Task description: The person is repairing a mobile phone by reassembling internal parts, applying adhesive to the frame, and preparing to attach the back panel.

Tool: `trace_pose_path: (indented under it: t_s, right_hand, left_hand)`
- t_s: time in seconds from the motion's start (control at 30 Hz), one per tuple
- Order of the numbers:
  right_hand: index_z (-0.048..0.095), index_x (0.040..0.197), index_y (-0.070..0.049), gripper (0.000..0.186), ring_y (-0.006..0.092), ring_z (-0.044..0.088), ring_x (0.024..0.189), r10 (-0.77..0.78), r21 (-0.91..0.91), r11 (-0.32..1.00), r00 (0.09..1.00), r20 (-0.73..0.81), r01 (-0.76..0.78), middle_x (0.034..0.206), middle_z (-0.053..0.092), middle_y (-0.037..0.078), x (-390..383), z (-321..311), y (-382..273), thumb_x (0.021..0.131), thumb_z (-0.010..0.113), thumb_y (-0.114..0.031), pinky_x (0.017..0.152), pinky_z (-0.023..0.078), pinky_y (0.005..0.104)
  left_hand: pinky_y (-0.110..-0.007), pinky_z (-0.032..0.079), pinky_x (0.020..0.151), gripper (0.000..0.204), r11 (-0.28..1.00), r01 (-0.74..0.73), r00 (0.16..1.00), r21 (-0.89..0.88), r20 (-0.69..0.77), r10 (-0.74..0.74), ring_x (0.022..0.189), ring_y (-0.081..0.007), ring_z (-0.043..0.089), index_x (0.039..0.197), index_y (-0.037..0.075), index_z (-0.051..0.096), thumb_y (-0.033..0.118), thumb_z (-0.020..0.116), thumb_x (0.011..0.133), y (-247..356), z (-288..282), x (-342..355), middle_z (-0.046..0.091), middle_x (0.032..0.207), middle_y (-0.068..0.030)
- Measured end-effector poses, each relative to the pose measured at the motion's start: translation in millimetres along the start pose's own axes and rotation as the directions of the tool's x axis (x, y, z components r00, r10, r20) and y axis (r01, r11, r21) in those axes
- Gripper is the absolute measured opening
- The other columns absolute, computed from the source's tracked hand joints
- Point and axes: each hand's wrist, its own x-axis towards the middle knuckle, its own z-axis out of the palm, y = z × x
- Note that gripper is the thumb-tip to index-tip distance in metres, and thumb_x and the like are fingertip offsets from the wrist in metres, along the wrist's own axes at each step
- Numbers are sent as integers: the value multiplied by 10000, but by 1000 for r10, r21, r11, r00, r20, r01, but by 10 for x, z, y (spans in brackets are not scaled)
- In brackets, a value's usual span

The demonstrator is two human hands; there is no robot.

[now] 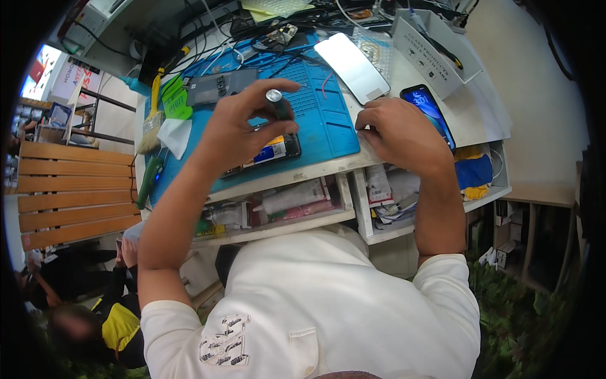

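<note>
My left hand [233, 126] is closed around a small screwdriver [275, 100] with a silver cap and a dark handle, held upright. Its tip is hidden behind my fingers. Below it, an opened phone [291, 146] with its inner parts bare lies on the blue repair mat [338, 126], partly covered by that hand. My right hand [407, 136] rests by the mat's right edge with its fingers curled together; whatever they may hold is hidden. Just beyond it lies a phone-sized panel [353, 66] with a bright white face. A phone with a lit blue screen [429, 110] sits beside my right hand.
Left on the mat are a grey phone back cover [221, 87], a green packet [177, 101], a brush [153, 126] and a white cloth [175, 136]. Cables [271, 54] tangle at the back. A white box [432, 57] stands far right. Open drawers [344, 196] jut out below.
</note>
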Motion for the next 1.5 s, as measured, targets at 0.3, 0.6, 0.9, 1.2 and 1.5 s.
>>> trace_pose_path:
  t_s: [0.3, 0.6, 0.9, 1.2, 1.5]
  right_hand:
    - [814, 932, -9, 105, 423, 742, 891, -27, -9, 1000, 996, -82, 26, 911, 767, 206, -17, 25, 89, 870, 741, -50, 836, 588, 517]
    - [814, 911, -12, 98, 436, 746, 891, -29, -18, 999, 994, -105, 27, 914, 772, 227, -43, 0, 49, 858, 737, -39, 840, 589, 530]
    - [793, 1000, -16, 97, 343, 690, 927, -199, 35, 977, 957, -211, 211, 921, 725, 142, 67, 170, -223, 907, 772, -35, 844, 552, 466]
    - [777, 977, -18, 109, 292, 626, 897, -412, 95, 893, 884, -221, 440, 925, 684, 97, 205, 610, -558, 885, 828, -47, 809, 504, 436]
    - [779, 964, -23, 109, 294, 632, 864, -362, 113, 916, 914, -183, 386, 887, 685, 102, 228, 623, -573, 881, 844, -52, 788, 481, 432]
  left_hand:
    - [-351, 686, 873, 704, 988, -152, 981, -11, -121, 150, 1001, -188, 811, 1583, 143, 498, -14, 820, 977, 7, 662, 190, 786, 1060, -81]
    - [-336, 679, 844, 748, 986, -164, 978, 9, -132, 164, 978, -171, 811, 1612, 152, 448, 28, 833, 982, 7, 773, 287, 786, 1047, -80]
    - [-296, 670, 697, 789, 950, -17, 832, -311, -532, -160, 786, -178, 781, 1618, 57, 394, 65, 856, 978, -148, -189, -211, 777, 1038, -92]
    - [-303, 630, 571, 801, 794, 229, 656, -563, -514, -553, 681, -195, 753, 1593, -19, 368, 162, 865, 992, -554, -498, -1081, 747, 955, -138]
    - [-290, 615, 555, 798, 783, 297, 645, -547, -489, -587, 653, -181, 738, 1587, -36, 368, 133, 861, 983, -540, -476, -1176, 754, 937, -139]
